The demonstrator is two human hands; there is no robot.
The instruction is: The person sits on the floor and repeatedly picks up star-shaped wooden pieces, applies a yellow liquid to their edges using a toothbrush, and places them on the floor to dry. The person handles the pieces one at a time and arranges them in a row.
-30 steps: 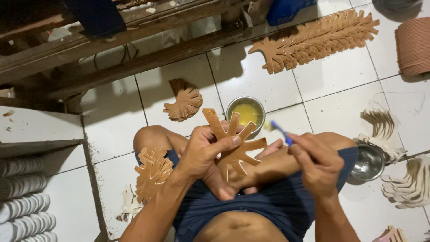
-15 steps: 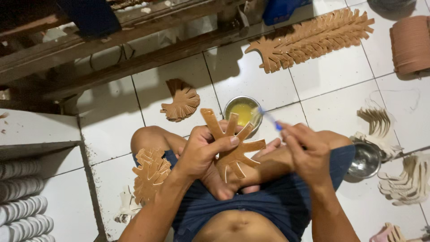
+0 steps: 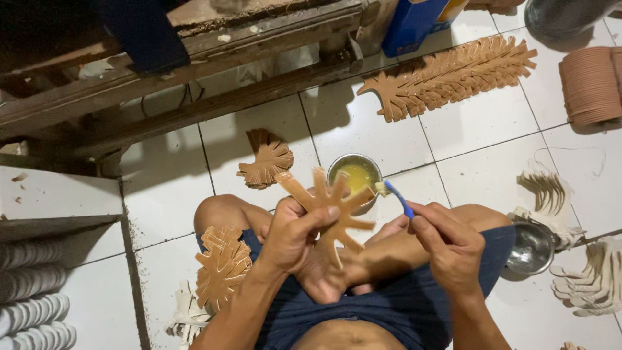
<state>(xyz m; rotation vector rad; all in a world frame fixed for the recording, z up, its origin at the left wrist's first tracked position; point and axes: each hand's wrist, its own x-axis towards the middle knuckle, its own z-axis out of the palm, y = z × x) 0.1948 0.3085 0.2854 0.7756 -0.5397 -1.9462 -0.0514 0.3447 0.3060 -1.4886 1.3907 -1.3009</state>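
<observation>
- The white tiled floor [image 3: 479, 123] spreads all around me where I sit, with a dark wooden frame [image 3: 194, 78] along the far side.
- A long brown leaf piece [image 3: 453, 74] lies on the tiles far right, and a stack of brown discs [image 3: 591, 84] sits at the right edge.
- A brown fan-shaped piece [image 3: 267, 163] lies on the floor just beyond my left knee; another leaf-shaped piece [image 3: 223, 264] rests against my left thigh.
- Pale comb-like pieces [image 3: 593, 279] lie near right, beside a steel bowl [image 3: 530, 247] by my right knee.
- My left hand [image 3: 295, 236] is clamped on the star-shaped cutout [image 3: 330, 201], thumb across its front, holding it up over my lap.
- My right hand [image 3: 447, 243] is closed around the blue brush [image 3: 395, 198], whose bristle end sits just right of the cutout, at the tin's rim.
- The small tin of yellow glue [image 3: 356, 175] stands on the floor just behind the cutout, between my knees.
</observation>
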